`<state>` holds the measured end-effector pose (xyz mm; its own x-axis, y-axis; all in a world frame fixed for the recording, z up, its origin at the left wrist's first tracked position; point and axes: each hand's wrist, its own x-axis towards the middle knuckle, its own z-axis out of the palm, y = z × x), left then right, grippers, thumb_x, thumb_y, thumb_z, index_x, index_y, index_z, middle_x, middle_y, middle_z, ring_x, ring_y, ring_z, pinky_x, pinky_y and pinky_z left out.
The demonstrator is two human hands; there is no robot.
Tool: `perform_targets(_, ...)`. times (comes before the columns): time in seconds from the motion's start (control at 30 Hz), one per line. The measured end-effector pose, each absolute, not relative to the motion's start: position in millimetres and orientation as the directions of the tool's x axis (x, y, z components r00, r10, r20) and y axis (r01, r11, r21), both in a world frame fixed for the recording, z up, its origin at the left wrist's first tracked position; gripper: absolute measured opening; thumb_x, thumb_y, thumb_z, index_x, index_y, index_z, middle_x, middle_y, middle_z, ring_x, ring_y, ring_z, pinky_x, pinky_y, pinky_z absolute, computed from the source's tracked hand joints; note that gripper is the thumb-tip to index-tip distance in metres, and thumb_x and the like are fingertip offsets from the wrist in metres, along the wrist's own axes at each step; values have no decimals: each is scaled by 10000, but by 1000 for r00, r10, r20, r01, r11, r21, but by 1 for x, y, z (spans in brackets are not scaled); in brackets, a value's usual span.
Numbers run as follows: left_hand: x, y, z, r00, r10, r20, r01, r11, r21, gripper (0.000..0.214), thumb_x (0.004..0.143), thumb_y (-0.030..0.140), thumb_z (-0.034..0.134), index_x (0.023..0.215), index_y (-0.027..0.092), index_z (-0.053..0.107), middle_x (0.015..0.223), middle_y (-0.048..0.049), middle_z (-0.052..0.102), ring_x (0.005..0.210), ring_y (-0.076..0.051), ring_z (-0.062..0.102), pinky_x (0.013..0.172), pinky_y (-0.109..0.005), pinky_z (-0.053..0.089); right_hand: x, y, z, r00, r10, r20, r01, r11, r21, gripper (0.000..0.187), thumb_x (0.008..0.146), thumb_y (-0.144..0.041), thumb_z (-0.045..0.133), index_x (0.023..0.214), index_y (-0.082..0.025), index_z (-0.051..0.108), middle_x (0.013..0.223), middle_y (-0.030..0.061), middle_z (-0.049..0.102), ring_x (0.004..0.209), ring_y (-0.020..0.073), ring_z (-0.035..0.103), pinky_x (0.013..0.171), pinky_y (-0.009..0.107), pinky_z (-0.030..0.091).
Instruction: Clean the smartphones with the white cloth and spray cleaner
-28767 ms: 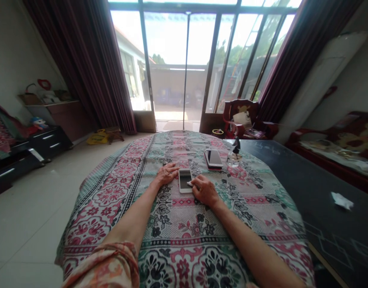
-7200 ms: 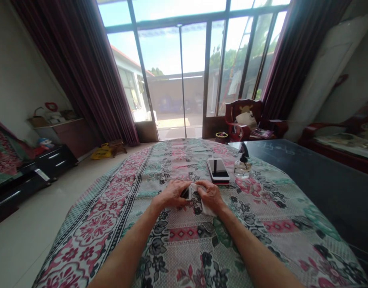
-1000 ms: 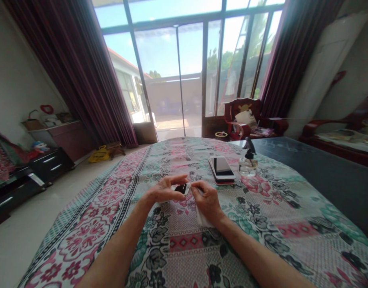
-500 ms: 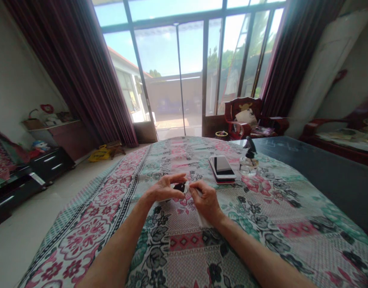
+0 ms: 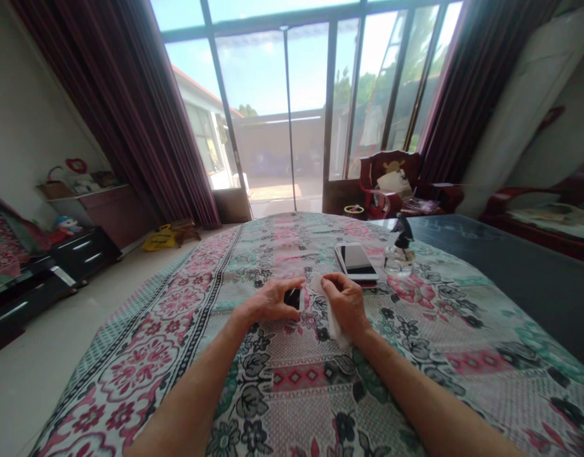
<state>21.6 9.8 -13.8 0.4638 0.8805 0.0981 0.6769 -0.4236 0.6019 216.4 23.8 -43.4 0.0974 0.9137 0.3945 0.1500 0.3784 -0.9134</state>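
Note:
My left hand (image 5: pixel 269 301) grips a phone (image 5: pixel 293 298) by its edges, thumb on the near side and fingers on the far side. The phone's black screen and a white end show; the rest is under the palm. To the right, my right hand (image 5: pixel 347 306) pinches a white tissue (image 5: pixel 336 330), one part standing out past the fingertips and another hanging below the hand. The tissue is apart from the phone. Just beyond my right hand lies a stack of phones (image 5: pixel 358 261), a white one on top.
A clear spray bottle (image 5: pixel 399 255) with a black head stands right of the stack. A flowered tablecloth (image 5: pixel 301 406) covers the table. A dark tabletop (image 5: pixel 487 254) adjoins it at right. Beyond are a red wooden chair (image 5: pixel 390 165) and glass doors (image 5: pixel 263 82).
My right hand has moved right with the tissue, away from the phone's end. My left hand keeps the phone, with more of its screen and white end showing. The view has shifted slightly.

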Motion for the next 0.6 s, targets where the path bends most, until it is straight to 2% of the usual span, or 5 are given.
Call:
perform_targets(0.1,27,6,-10,555,827,94,682,-517,517,808,626,207,720,1384,215,438,1328,-68,567,1196,-263,524,1033,-360,387,218,28,-47,134,929,345,112,332,-937,261,718,-395,585,756,-148,662,701,48,673,640,177,590,611,275,449)
perform_targets(0.17,26,5,-7,584,808,78,697,-549,460,832,630,209,718,1401,227,407,1399,-74,498,1298,-290,423,1097,-404,310,218,29,-49,141,930,338,99,326,-940,267,716,-397,586,767,-146,662,712,53,679,646,181,596,614,277,453)
perform_targets(0.3,11,10,-4,518,853,71,743,-489,456,872,661,169,651,1452,271,298,1538,-34,286,1401,-251,270,1149,-394,236,216,27,-49,116,922,369,153,350,-924,255,733,-390,577,779,-156,667,741,55,694,675,186,611,644,281,458)
perform_targets(0.43,-14,18,-10,324,942,83,827,-325,459,780,647,83,529,1401,247,411,1523,-16,318,1400,-223,285,1161,-364,222,212,22,-46,38,901,432,254,410,-876,231,752,-388,573,758,-178,669,754,48,703,696,189,623,693,286,460)
perform_targets(0.6,-29,21,-16,390,917,-89,791,-284,541,826,618,169,622,1412,225,403,1528,-29,309,1402,-254,275,1164,-353,211,212,20,-46,2,883,470,324,444,-836,215,765,-375,559,769,-190,669,767,46,710,702,192,630,713,288,465)
